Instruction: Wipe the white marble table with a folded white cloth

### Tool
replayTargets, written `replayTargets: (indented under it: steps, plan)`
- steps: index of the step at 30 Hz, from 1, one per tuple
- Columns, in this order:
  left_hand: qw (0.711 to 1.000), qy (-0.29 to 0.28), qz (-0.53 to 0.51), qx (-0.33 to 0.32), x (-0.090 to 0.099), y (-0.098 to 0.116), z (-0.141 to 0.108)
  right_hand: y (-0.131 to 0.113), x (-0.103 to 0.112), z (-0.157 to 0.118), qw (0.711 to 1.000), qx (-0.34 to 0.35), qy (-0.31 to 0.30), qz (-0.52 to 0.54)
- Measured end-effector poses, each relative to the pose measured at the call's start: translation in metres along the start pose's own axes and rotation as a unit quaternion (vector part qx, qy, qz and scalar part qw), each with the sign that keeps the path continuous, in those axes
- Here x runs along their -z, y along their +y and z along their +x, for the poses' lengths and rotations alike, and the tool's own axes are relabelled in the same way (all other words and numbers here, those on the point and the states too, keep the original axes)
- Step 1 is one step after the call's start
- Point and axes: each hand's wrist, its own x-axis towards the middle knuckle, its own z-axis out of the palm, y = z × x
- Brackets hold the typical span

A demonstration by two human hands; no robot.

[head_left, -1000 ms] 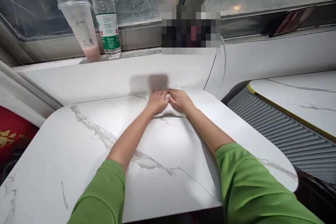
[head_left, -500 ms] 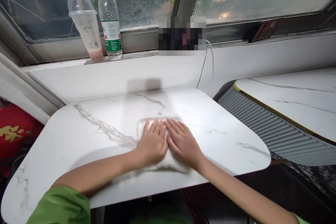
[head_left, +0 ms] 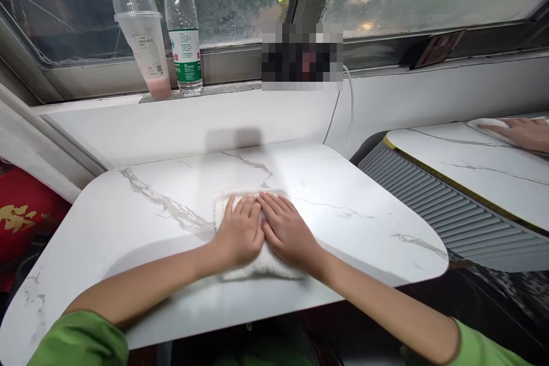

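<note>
White cloth (head_left: 257,266) lies flat under both palms on the marble table (head_left: 141,223), near its front edge. I have my left hand (head_left: 238,233) and right hand (head_left: 288,233) side by side on it, fingers spread flat and pressing, gripping nothing. It looks soft, light and limp, likely to bunch if pushed from one corner, so broad palm pressure suits it; to lift, I'd pinch an edge beyond the fingertips.

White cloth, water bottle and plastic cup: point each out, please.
white cloth (head_left: 223,209): head view, bare far-left corner beyond the fingers.
water bottle (head_left: 187,60): head view, green and white label.
plastic cup (head_left: 148,48): head view, clear side wall.
</note>
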Motion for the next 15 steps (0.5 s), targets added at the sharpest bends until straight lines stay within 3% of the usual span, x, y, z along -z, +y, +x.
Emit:
replayTargets:
  steps: [9, 12, 15]
  plan:
    - [0.997, 0.057, -0.028, 0.051, 0.011, -0.104, 0.091, 0.034, -0.044, 0.138, 0.999, -0.027, -0.036, 0.017]
    - [0.997, 0.063, -0.028, 0.042, 0.013, -0.127, 0.113, 0.039, -0.055, 0.165, 0.998, -0.050, -0.031, 0.012]
    - [0.996, 0.072, -0.035, 0.039, 0.013, -0.136, 0.121, 0.043, -0.060, 0.174, 0.998, -0.054, -0.032, 0.011]
